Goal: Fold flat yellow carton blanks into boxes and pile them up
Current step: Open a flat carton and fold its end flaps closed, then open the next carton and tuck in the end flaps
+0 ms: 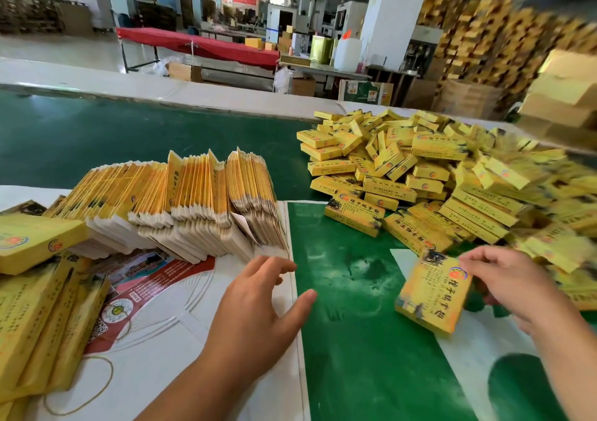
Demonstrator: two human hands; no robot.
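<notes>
With your right hand (513,278) pinching the box (434,294) at four o'clock, drop it onto the pile (420,175) at two, while your spread left hand (258,304) takes one blank (258,201) cleanly.

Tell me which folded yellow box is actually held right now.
The box at the near edge of the pile, apart from the heap: the right hand pinches its top corner. The other boxes lie loose.

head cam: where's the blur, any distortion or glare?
Head view: motion blur smears the right edge, over the box pile and stacked cartons; flat blanks and left hand stay sharp; wide-angle bends the table edge; no strong glare.
</notes>
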